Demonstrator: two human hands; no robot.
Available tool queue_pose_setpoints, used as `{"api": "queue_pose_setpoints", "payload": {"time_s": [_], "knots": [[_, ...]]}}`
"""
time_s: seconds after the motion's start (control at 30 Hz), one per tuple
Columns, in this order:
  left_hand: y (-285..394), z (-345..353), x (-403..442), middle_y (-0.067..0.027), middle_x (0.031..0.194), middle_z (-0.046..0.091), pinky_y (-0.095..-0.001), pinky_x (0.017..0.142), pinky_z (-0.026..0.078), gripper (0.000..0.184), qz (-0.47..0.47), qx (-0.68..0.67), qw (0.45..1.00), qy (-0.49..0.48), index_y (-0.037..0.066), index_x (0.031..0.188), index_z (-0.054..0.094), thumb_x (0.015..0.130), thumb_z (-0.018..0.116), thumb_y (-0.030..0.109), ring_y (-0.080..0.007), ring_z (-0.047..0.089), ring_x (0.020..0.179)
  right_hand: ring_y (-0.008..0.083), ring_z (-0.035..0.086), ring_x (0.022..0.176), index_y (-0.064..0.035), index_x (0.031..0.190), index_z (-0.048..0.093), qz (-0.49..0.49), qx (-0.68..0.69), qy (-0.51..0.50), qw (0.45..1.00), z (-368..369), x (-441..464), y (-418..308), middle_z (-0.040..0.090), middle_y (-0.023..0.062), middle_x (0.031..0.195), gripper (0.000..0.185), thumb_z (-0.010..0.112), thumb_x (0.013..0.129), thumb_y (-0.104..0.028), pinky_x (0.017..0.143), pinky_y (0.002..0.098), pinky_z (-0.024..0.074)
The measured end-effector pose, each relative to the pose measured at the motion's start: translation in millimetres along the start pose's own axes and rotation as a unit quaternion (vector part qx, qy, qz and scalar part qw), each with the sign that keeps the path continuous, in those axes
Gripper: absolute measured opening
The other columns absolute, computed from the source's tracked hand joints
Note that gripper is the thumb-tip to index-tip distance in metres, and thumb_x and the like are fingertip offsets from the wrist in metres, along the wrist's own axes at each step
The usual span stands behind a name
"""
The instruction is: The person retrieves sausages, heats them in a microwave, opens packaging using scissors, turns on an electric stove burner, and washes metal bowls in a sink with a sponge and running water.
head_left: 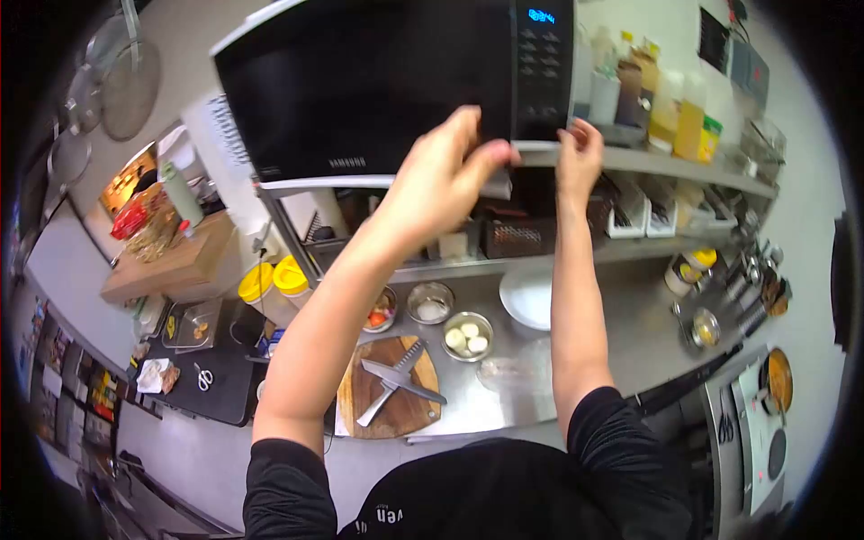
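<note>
Kitchen bg: steel counter (495, 414) below, upper shelf (675, 164) w/ bottles (690, 115) on R. Microwave (360, 85) (MW; black, Samsung) is up ahead, L of bottles. L hand (445, 173) in front of lower door, thumb spread from fingers, looks to hold nothing; blurred, contact w/ door unclear. R hand (581, 160) at MW's lower R corner, fingers curled; can't tell if pinching, pressing or just near.

Status: door looks closed, display (542, 15) lit, digits unreadable. Can't confirm running or contents, so no firm call on done vs left. IMO handling at MW is underway, not finished: both hands are up at it.

Counter side: knives (418, 390) crossed on cutting board (414, 419), idle; egg-like items (456, 339) in steel bowl (468, 358), whole AFAICT.
</note>
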State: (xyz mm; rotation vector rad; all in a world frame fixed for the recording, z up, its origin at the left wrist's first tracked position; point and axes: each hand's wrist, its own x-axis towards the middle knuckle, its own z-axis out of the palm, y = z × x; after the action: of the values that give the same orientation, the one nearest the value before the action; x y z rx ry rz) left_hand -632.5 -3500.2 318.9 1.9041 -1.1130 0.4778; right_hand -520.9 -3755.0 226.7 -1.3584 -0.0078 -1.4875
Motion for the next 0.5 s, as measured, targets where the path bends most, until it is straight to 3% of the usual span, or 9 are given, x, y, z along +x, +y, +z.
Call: {"api": "queue_pose_setpoints", "payload": {"time_s": [0.03, 0.1, 0.17, 0.23, 0.3, 0.37, 0.43, 0.5], "knots": [[-10, 15, 18, -0.0106, 0.085, 0.065, -0.0252, 0.069, 0.046, 0.023, -0.02, 0.107, 0.994, 0.03, -0.005, 0.103, 0.053, 0.093, 0.057, 0.015, -0.0097, 0.059, 0.081, 0.0211, 0.056, 0.094, -0.002, 0.108, 0.058, -0.016, -0.003, -0.024, 1.0, -2, -2, -4, 0.057, 0.0122, 0.105, 0.039, 0.073, 0.078, -0.023, 0.084, 0.0328, 0.0456], [-53, 46, 54, -0.014, 0.083, 0.067, -0.0275, 0.067, 0.048, 0.027, 0.017, 0.062, 0.992, 0.108, -0.006, 0.103, 0.054, 0.092, 0.059, 0.019, -0.013, 0.062, 0.078, 0.024, 0.057, 0.097, 0.0004, 0.109, 0.058, -0.029, -0.023, -0.063, 0.997, -4, 4, 0, 0.059, 0.015, 0.106, 0.055, 0.079, 0.072, -0.035, 0.085, 0.0346, 0.0454], [-76, 63, 75, -0.0213, 0.088, 0.066, -0.0433, 0.068, 0.05, 0.034, 0.033, 0.099, 0.973, 0.206, -0.001, 0.099, 0.061, 0.081, 0.069, 0.027, -0.038, 0.064, 0.084, 0.024, 0.059, 0.093, 0.0039, 0.108, 0.057, -0.02, -0.017, -0.096, 0.995, -10, 11, -5, 0.062, 0.0171, 0.103, 0.061, 0.081, 0.07, -0.037, 0.081, 0.0347, 0.0474], [-80, 70, 78, -0.0209, 0.088, 0.066, -0.0425, 0.073, 0.051, 0.043, 0.035, 0.143, 0.96, 0.238, 0.0, 0.108, 0.061, 0.08, 0.069, 0.031, -0.0378, 0.064, 0.086, 0.02, 0.062, 0.085, 0.0037, 0.106, 0.058, 0.017, 0.001, -0.119, 0.993, -17, 8, -34, 0.065, 0.0151, 0.096, 0.059, 0.082, 0.069, -0.036, 0.077, 0.032, 0.0498], [-88, 70, 78, -0.0178, 0.098, 0.068, -0.0307, 0.078, 0.049, 0.046, 0.037, 0.144, 0.964, 0.22, -0.006, 0.116, 0.056, 0.087, 0.066, 0.027, -0.0223, 0.066, 0.091, 0.02, 0.062, 0.085, 0.0027, 0.103, 0.059, 0.03, -0.025, -0.108, 0.993, -16, 15, -24, 0.065, 0.0147, 0.095, 0.059, 0.083, 0.067, -0.037, 0.077, 0.0319, 0.0498], [-100, 75, 72, -0.0187, 0.105, 0.065, -0.0358, 0.082, 0.05, 0.046, 0.05, 0.013, 0.967, 0.25, 0.0, 0.116, 0.059, 0.082, 0.07, 0.03, -0.0279, 0.065, 0.093, 0.0215, 0.061, 0.09, 0.0036, 0.106, 0.058, 0.002, -0.09, -0.111, 0.99, -15, 18, -21, 0.064, 0.0147, 0.097, 0.066, 0.084, 0.065, -0.041, 0.081, 0.0326, 0.0494], [-76, 77, 38, -0.0147, 0.116, 0.061, -0.0306, 0.086, 0.048, 0.045, 0.038, -0.074, 0.97, 0.227, 0.0, 0.121, 0.056, 0.086, 0.067, 0.026, -0.0202, 0.061, 0.099, 0.0225, 0.061, 0.089, 0.0018, 0.102, 0.058, -0.018, -0.092, -0.076, 0.993, -10, 19, -13, 0.063, 0.0146, 0.095, 0.068, 0.086, 0.059, -0.043, 0.079, 0.0345, 0.0504], [-59, 95, -11, -0.0116, 0.12, 0.058, -0.0272, 0.087, 0.046, 0.037, -0.041, -0.252, 0.942, 0.218, 0.002, 0.126, 0.052, 0.093, 0.059, 0.018, -0.0153, 0.058, 0.104, 0.0229, 0.06, 0.084, 0.0005, 0.098, 0.058, 0.01, -0.048, -0.071, 0.996, -4, 22, -6, 0.062, 0.0134, 0.09, 0.065, 0.088, 0.055, -0.038, 0.075, 0.0347, 0.0502]]}}
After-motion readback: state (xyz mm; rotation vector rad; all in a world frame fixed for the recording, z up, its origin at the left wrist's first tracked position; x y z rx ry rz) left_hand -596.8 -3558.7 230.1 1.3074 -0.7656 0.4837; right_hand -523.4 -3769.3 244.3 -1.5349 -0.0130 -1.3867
